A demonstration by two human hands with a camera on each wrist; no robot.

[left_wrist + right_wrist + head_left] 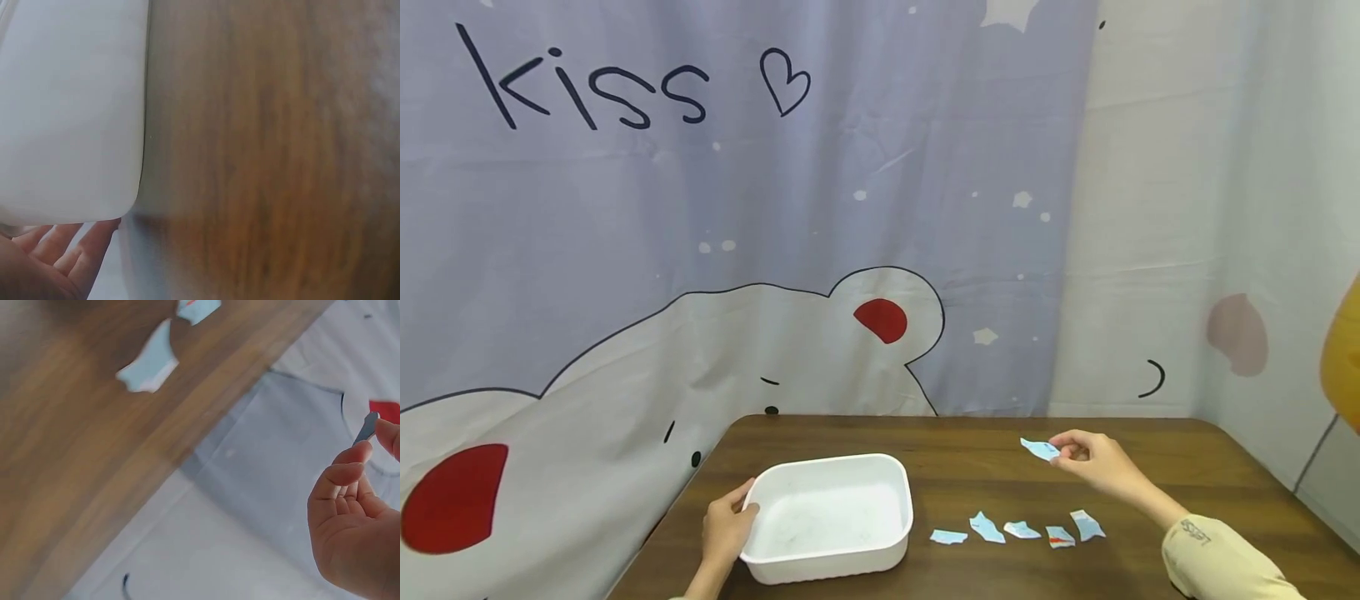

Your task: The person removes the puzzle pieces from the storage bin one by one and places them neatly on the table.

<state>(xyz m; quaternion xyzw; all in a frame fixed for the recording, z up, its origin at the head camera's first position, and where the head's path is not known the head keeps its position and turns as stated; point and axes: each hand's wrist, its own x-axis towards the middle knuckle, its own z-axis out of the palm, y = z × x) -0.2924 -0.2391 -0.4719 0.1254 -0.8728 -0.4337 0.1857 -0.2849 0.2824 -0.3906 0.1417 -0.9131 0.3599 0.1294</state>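
My left hand (727, 525) grips the left rim of a white rectangular plastic basin (831, 554) that stands on the table. In the left wrist view its fingers (94, 250) lie against the basin's end wall. Between thumb and fingertips, my right hand (1093, 460) pinches a torn light-blue piece of paper (1038, 449) above the table, to the right of the basin. Only a small edge of that piece shows in the right wrist view. Several more torn paper pieces (987, 527) lie in a row right of the basin; one (1060, 537) has a red mark.
The brown wooden table (970, 471) has rounded far corners. Behind it hangs a printed curtain (970, 208) with a cartoon bear and lettering, close to the table's far edge. The basin's inner floor shows no paper on it.
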